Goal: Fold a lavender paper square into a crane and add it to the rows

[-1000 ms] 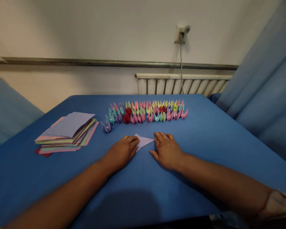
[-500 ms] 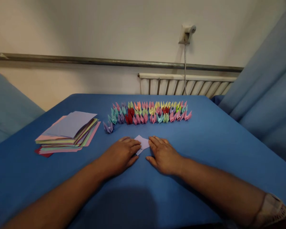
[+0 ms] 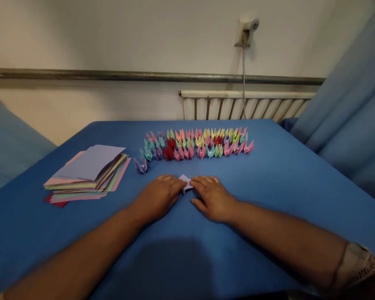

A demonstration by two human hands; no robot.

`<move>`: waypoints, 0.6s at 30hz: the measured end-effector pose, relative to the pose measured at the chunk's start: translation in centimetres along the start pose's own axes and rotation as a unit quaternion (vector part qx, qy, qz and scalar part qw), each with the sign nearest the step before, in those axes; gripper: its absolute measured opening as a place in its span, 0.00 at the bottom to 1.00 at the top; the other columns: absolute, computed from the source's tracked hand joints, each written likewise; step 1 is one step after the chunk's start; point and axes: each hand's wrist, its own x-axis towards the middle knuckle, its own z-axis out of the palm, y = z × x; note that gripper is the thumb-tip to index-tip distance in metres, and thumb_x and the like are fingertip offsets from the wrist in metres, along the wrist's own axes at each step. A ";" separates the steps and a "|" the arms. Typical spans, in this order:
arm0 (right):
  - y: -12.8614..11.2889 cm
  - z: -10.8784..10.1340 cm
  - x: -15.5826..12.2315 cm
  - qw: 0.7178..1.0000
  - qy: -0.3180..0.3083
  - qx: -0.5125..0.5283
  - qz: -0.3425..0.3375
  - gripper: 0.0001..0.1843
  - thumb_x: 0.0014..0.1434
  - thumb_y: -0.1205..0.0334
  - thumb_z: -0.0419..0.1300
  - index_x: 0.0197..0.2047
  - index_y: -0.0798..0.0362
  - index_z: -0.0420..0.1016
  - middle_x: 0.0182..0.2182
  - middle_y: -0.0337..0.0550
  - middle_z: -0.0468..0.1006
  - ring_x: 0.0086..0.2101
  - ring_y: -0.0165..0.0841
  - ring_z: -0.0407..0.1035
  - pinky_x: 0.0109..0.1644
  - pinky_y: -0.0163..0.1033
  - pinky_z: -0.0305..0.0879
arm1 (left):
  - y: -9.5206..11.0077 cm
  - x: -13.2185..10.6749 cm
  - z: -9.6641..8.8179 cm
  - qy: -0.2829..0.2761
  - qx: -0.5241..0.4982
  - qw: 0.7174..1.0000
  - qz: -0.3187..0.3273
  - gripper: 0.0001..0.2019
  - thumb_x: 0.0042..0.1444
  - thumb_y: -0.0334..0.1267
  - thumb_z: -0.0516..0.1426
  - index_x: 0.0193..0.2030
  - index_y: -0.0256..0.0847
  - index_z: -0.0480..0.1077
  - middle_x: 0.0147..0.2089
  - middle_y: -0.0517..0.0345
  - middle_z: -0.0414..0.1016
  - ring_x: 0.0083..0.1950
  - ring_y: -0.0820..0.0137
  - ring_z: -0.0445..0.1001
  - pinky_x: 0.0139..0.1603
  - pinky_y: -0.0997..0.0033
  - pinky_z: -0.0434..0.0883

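Observation:
A small piece of folded lilac paper (image 3: pixel 185 179) lies on the blue table between my two hands, partly covered by fingers on both sides. My left hand (image 3: pixel 161 196) has its fingers drawn together over the paper's left side, gripping it there, and its thumb is mostly hidden. From the right, my right hand (image 3: pixel 214 199) rests with fingers laid flat and their tips on the paper's right edge. Its thumb stands apart, off the paper. Just beyond my left hand is a lilac paper crane (image 3: pixel 141 166).
Rows of colourful paper cranes (image 3: pixel 193 146) stand across the table (image 3: pixel 287 183) behind my hands. On the left is a stack of coloured paper sheets (image 3: pixel 90 164). A plugged socket (image 3: pixel 244 33), a metal rail (image 3: pixel 128 76) and blue curtains (image 3: pixel 356 100) surround the table.
Both hands have come closer together over the lilac paper, and less of it shows. The left thumb has tucked in against the fingers. The view has shifted slightly.

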 end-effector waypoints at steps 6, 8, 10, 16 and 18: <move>0.8 -0.2 1.7 0.999 0.031 -0.005 0.028 0.10 0.66 0.64 0.52 0.43 0.54 0.75 0.39 0.46 0.78 0.43 0.36 0.68 0.48 0.43 0.58 | 0.8 0.1 -0.1 0.031 -0.110 0.991 -0.061 0.15 0.61 0.34 0.51 0.53 0.42 0.69 0.47 0.54 0.78 0.46 0.64 0.75 0.48 0.64 0.69; 0.8 -0.5 1.6 0.999 0.051 -0.007 0.008 0.10 0.66 0.65 0.52 0.41 0.54 0.75 0.37 0.45 0.78 0.41 0.36 0.68 0.47 0.43 0.57 | 1.4 0.0 -0.6 0.039 -0.132 0.988 -0.062 0.17 0.58 0.38 0.55 0.55 0.42 0.68 0.49 0.54 0.77 0.46 0.64 0.75 0.48 0.65 0.69; 0.6 -0.8 1.2 0.997 0.075 -0.002 -0.031 0.08 0.64 0.65 0.53 0.41 0.55 0.74 0.37 0.46 0.78 0.41 0.36 0.68 0.49 0.44 0.57 | 2.0 -0.2 -1.1 0.054 -0.127 0.989 -0.061 0.22 0.55 0.43 0.59 0.56 0.40 0.67 0.51 0.51 0.76 0.48 0.61 0.74 0.50 0.62 0.68; 0.1 0.0 0.5 0.974 0.123 0.192 -0.016 0.05 0.61 0.64 0.56 0.36 0.53 0.74 0.32 0.41 0.77 0.35 0.33 0.70 0.44 0.40 0.62 | 2.3 -0.5 -0.9 0.046 -0.265 0.950 -0.159 0.12 0.61 0.43 0.52 0.38 0.41 0.75 0.32 0.58 0.77 0.34 0.67 0.73 0.37 0.69 0.66; 0.4 0.7 0.8 0.934 0.127 0.328 0.058 0.05 0.60 0.62 0.57 0.34 0.52 0.73 0.28 0.38 0.76 0.30 0.30 0.70 0.37 0.37 0.64 | 2.0 -0.2 -0.6 0.045 -0.380 0.896 -0.227 0.14 0.58 0.47 0.55 0.35 0.39 0.74 0.29 0.60 0.75 0.31 0.69 0.71 0.31 0.72 0.65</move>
